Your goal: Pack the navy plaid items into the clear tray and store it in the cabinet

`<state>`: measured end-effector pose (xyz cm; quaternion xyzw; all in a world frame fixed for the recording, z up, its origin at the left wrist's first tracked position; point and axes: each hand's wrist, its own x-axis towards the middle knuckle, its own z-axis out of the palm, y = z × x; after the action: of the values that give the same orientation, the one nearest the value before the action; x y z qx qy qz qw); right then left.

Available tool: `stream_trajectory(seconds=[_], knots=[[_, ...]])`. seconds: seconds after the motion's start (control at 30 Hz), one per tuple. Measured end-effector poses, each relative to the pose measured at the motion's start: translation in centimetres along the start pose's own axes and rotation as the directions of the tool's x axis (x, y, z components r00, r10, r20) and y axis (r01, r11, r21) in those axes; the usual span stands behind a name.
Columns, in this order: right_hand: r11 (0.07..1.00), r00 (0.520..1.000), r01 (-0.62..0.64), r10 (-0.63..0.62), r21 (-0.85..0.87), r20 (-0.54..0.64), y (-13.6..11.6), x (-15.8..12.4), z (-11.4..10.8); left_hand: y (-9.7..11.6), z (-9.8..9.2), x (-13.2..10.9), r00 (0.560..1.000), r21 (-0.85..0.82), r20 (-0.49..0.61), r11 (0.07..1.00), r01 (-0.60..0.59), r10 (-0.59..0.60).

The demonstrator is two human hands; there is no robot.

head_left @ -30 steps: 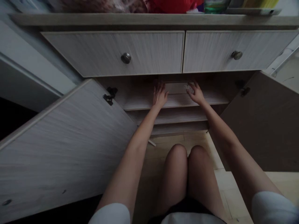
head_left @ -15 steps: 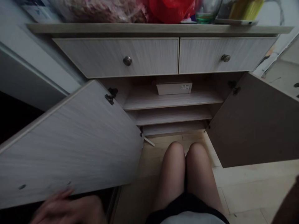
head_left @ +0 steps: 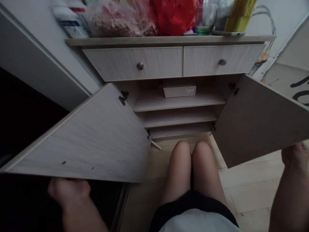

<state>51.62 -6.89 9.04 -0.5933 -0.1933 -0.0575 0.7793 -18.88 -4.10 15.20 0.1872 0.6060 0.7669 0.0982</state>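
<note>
The left cabinet door (head_left: 91, 138) and the right cabinet door (head_left: 263, 119) of a pale wood-grain cabinet both stand swung outward. At the free edge of the left door is my left hand (head_left: 69, 190), with its fingers hidden behind the panel. Against the free edge of the right door, at the frame's right side, my right hand (head_left: 295, 154) reaches up, its fingers mostly hidden too. Whether either hand grips or only touches its door cannot be made out. Between the doors, a white box (head_left: 180, 91) with a small label sits on the upper shelf (head_left: 178, 103).
Two drawers with round knobs (head_left: 140, 66) run above the doors. The cabinet top holds white bottles (head_left: 72, 24), a clear bag (head_left: 120, 21), a red plastic bag (head_left: 175, 16) and a glass (head_left: 206, 19). My knees (head_left: 182, 154) are close to the cabinet front.
My left hand has gone from in front of the left door to its free edge, partly behind it. My right hand has come up to the right door's edge. The view has shifted.
</note>
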Motion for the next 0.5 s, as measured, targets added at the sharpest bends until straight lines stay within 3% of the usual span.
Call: stream_trajectory(seconds=[0.1,0.23,0.37,0.5], knots=[[0.995,0.994,-0.088,0.085,0.052,0.063,0.6,-0.8,0.0,-1.4,-0.1,-0.9,0.997,-0.019,-0.036,0.998,-0.062,0.062],[0.999,0.99,-0.032,0.033,-0.006,0.139,0.4,-2.7,-0.5,-4.0,-1.1,-1.9,0.989,0.1,-0.026,0.984,-0.145,0.149],[0.997,0.982,0.025,-0.011,-0.07,0.187,0.3,-5.2,-0.3,-5.7,-1.6,-3.4,0.97,0.284,0.093,0.928,-0.242,0.224],[0.978,0.942,0.085,-0.016,-0.192,0.335,0.6,-7.8,0.4,-6.5,-0.3,-5.5,0.913,0.286,0.239,0.875,-0.391,0.331]])
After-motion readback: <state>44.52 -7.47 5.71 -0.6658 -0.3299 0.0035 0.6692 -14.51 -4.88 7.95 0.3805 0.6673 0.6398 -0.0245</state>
